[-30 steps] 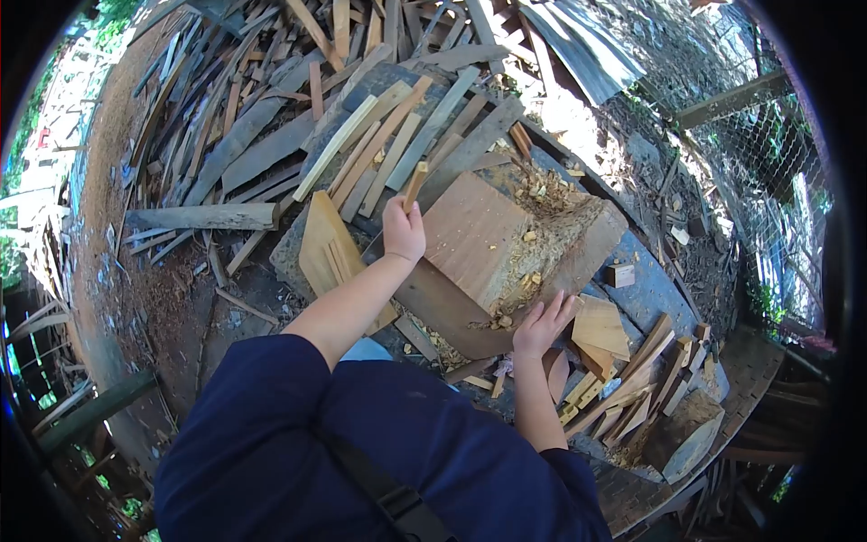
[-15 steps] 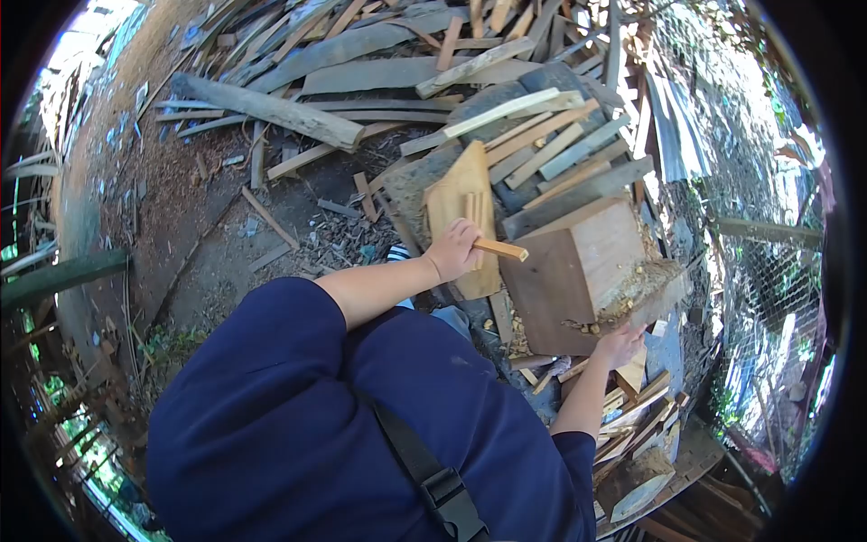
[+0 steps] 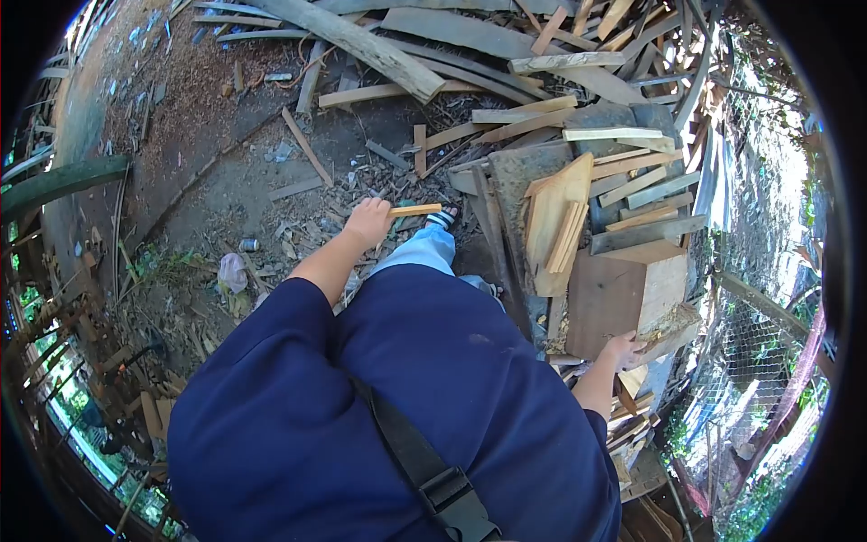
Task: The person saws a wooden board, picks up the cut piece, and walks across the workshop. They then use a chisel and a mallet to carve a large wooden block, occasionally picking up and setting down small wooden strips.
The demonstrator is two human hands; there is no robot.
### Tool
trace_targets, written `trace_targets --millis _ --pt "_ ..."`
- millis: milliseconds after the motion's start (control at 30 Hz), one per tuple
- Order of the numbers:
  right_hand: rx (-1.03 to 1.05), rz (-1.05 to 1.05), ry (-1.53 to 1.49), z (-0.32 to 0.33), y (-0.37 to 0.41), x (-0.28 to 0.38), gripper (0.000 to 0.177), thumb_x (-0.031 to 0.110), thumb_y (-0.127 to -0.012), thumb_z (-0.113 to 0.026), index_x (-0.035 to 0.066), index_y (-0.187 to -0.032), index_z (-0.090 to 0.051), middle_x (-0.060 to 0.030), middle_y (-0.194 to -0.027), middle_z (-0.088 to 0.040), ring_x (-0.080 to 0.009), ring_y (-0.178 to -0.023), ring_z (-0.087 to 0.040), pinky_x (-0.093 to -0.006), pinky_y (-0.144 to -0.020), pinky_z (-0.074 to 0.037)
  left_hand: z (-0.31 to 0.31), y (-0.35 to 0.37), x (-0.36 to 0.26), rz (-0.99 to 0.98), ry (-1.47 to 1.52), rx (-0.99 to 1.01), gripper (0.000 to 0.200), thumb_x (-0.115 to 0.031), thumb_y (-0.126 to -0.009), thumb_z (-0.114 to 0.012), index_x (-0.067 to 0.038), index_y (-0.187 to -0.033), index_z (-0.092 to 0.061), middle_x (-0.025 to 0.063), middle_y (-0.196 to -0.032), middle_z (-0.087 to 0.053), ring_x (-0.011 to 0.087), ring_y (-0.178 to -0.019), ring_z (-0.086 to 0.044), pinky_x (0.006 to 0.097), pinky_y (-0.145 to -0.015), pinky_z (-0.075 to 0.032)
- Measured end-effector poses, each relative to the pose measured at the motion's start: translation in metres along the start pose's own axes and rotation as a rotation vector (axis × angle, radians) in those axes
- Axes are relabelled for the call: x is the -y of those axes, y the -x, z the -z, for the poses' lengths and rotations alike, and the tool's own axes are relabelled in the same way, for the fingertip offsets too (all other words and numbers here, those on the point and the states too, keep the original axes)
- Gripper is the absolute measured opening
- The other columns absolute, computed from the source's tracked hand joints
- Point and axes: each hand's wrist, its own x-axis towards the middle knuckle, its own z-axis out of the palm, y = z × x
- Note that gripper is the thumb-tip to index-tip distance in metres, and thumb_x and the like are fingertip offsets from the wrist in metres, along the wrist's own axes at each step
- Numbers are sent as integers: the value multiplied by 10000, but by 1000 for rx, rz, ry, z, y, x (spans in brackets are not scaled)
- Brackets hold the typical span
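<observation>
My left hand (image 3: 368, 222) is closed on one end of a short wooden stick (image 3: 415, 210), held out over the littered ground. The stick points right, its far end near a sandalled foot (image 3: 442, 217). At the right, my right hand (image 3: 621, 350) has its fingers closed at the near end of a rough, pale-edged wood piece (image 3: 668, 332). That piece lies against the lower corner of a large wooden block (image 3: 603, 303). Two thin sticks (image 3: 566, 237) rest on a yellowish board (image 3: 546, 217) left of the block.
Grey planks and offcuts (image 3: 470, 45) are heaped across the top. Cut strips (image 3: 641, 185) lie side by side beyond the block. More offcuts (image 3: 632, 411) are piled below my right hand. Wire mesh (image 3: 754, 334) stands at the right. A plastic bag (image 3: 232, 273) lies on the ground.
The view has turned, shifting the scene rightward. My left hand has moved left, away from the yellowish board, with a stick in it. My right hand stays beside the block's lower corner.
</observation>
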Motion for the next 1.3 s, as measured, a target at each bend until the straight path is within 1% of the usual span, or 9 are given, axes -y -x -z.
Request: trace_targets --millis 67,167,267,367,567,933,1133,1200,1300 --pt "6 27 8 2 4 10 600 506 -879 -280 154 -1360 -208 -235 -1349 -228 -393 -1213 -305 -475 -958 -330 3 7 15 42 -7 67 204 -243 -821 -504 -60 -909 -494 106 -926 -523 277 -928 -502 381 -790 -418" --pt "-32 97 16 -6 0 16 594 506 -879 -279 157 -1357 -224 -229 -1369 -196 -393 -1225 -286 -474 -969 -317 5 4 31 274 13 185 247 -260 -839 -486 -55 -976 -502 118 -1023 -529 298 -996 -493 401 -829 -423" --pt "-47 123 26 0 11 25 566 478 -893 -286 142 -1347 -248 -234 -1353 -215 -383 -1224 -293 -464 -960 -335 1 -3 40 470 122 191 264 -260 -847 -473 -55 -1011 -499 131 -1051 -525 308 -1019 -485 412 -841 -421" --pt "-1 141 -2 19 36 28 572 471 -892 -302 131 -1348 -240 -248 -1347 -216 -380 -1226 -293 -452 -966 -330 1 -10 39 526 183 200 281 -271 -852 -468 -54 -1028 -498 140 -1072 -520 315 -1037 -477 417 -861 -411" --pt "-1 200 6 7 37 -7 555 439 -891 -341 120 -1339 -262 -263 -1329 -245 -384 -1207 -322 -436 -969 -332 0 -23 22 412 181 215 283 -288 -859 -456 -53 -1010 -502 146 -1073 -516 316 -1031 -479 421 -856 -409" --pt "64 59 -8 12 58 -45 547 425 -898 -333 68 -1312 -312 -293 -1319 -233 -406 -1183 -341 -438 -964 -335 -7 -38 5 237 153 188 238 -240 -851 -467 -23 -946 -485 163 -980 -529 330 -968 -483 413 -844 -392" --pt "26 332 -94 -26 66 -57 521 370 -895 -387 10 -1271 -358 -332 -1275 -267 -424 -1179 -322 -446 -964 -316 6 -60 -9 176 141 127 224 -236 -846 -479 -27 -928 -486 159 -972 -523 334 -960 -482 424 -827 -402" --pt "4 370 -117 -29 78 -52 490 352 -878 -430 6 -1224 -419 -312 -1238 -342 -424 -1138 -366 -445 -946 -330 10 -66 -17 162 139 115 225 -236 -846 -481 -24 -920 -487 160 -970 -523 336 -961 -481 427 -825 -402" --pt "200 570 -117 -49 87 -59 461 316 -808 -540 16 -1153 -485 -264 -1151 -458 -415 -1067 -431 -444 -914 -359 14 -74 -29 99 202 69 225 -226 -846 -481 -9 -903 -474 175 -963 -518 350 -958 -479 434 -820 -397"
